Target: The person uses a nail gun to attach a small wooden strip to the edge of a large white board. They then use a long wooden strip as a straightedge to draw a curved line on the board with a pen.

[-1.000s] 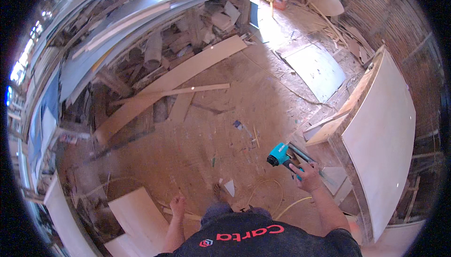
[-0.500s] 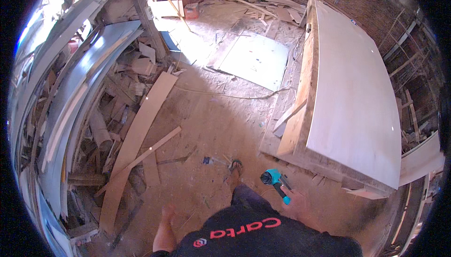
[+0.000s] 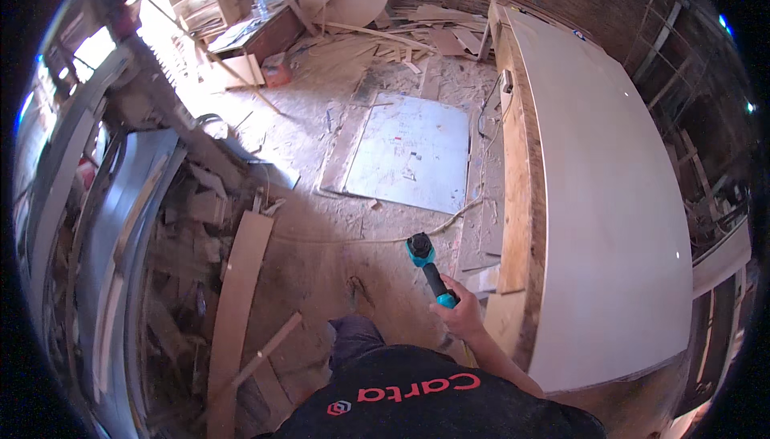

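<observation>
My right hand (image 3: 464,315) is wrapped round the black handle of a teal and black nail gun (image 3: 433,275). Its dark, rounded head points away from me over the floor. The tool is left of the long bench and touches nothing but my hand. My left hand is out of the picture. The large pale panel (image 3: 613,190) on the bench (image 3: 517,198) lies to the right of my right forearm.
A pale blue-white board (image 3: 413,150) lies flat on the dusty floor ahead, with a thin hose (image 3: 353,240) crossing nearby. Long planks (image 3: 241,311) and leaning sheets (image 3: 136,198) crowd the left. A red container (image 3: 277,70) and scrap boards (image 3: 449,18) stand farther back.
I have moved forward, so the floor board and bench look nearer. The nail gun in my right hand has swung forward and left. My left hand has gone out of sight.
</observation>
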### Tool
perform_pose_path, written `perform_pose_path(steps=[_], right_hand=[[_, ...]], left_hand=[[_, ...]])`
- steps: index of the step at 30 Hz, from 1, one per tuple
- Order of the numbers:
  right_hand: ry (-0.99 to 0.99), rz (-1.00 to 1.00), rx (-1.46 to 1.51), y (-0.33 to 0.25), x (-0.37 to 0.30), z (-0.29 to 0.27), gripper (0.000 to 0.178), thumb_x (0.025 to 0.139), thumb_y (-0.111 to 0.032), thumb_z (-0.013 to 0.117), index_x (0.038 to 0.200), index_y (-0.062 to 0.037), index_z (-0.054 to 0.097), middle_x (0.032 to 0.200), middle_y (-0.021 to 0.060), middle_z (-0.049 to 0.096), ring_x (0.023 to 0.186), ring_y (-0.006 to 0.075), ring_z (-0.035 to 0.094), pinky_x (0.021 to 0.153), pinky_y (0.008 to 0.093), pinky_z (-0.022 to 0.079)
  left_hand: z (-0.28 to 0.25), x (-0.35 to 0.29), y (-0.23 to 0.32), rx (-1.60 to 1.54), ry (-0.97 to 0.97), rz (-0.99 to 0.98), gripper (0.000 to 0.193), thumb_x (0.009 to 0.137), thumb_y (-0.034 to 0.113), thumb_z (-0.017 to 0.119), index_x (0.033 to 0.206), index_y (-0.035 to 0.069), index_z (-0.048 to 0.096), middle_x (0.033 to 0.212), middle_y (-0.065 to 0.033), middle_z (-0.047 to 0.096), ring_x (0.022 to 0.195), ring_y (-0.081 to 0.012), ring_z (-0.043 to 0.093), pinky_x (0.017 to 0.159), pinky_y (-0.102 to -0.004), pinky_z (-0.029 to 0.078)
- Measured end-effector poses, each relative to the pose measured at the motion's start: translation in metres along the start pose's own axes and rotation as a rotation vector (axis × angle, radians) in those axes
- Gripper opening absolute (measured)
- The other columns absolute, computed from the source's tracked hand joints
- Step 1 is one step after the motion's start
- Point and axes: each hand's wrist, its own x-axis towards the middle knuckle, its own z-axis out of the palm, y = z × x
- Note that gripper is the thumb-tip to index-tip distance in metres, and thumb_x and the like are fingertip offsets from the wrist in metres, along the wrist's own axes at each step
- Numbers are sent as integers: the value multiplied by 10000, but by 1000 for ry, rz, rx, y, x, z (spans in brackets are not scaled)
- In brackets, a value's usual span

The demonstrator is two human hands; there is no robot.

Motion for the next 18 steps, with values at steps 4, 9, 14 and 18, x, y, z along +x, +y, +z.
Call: perform_pose_path(steps=[4,9,14,18], right_hand=[[116,48,95,-36,105,9,665,713,-133,780,1330,-2,571,994,137,687,860,177,646,774,315,514],[293,129,41,-80,215,-11,691,712,-102,789,1356,-10,557,869,52,665,741,105,596,686,268,490],[433,165,165,-107,322,-31,679,724,-92,776,1356,7,549,869,71,671,739,119,613,685,273,504],[446,212,15,-97,439,-56,657,733,-66,763,1352,2,555,868,73,675,714,119,611,653,270,503]], left_hand=[[-53,104,93,184,-74,44,218,863,234,641,945,48,720,795,-112,708,730,-265,680,666,-400,527],[-173,284,279,432,39,282,217,866,222,623,944,44,718,801,-116,709,741,-283,678,693,-401,522],[-239,485,567,-46,223,480,235,844,212,645,961,16,702,790,-118,705,729,-290,660,703,-394,509],[-233,568,747,-98,141,751,260,851,203,681,1012,-1,693,822,-155,712,744,-277,665,703,-394,510]])
